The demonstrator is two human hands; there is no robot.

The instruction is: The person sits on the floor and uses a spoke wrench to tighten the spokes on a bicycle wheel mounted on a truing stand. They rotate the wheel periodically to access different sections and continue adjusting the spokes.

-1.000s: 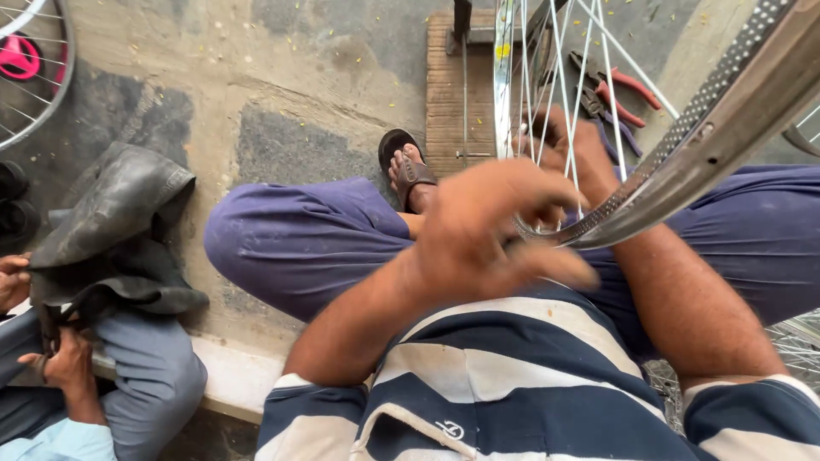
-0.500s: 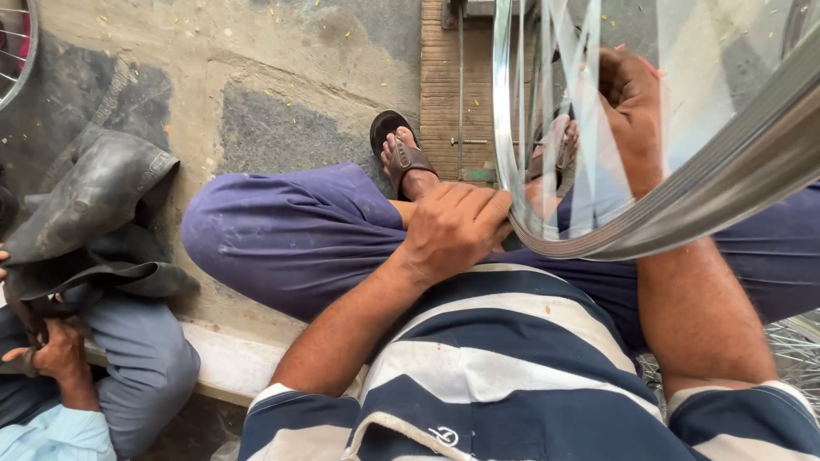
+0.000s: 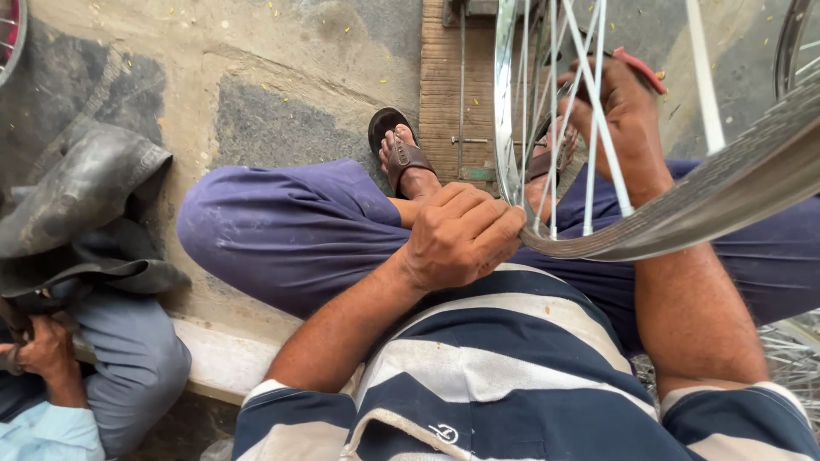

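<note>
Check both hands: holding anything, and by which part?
Left hand grips the bicycle wheel by its metal rim, fingers curled over the edge. Right hand holds a red-handled tool among the spokes.

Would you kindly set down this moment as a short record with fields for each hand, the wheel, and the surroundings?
Left hand: closed around the rim's near edge.
Right hand: raised among the white spokes, gripping a red-handled tool.
Wheel: silver metal bicycle rim, upright over the lap.
Feet: brown sandal beside a wooden board.
Left side: another person's hand holding a black rubber tyre.
</note>
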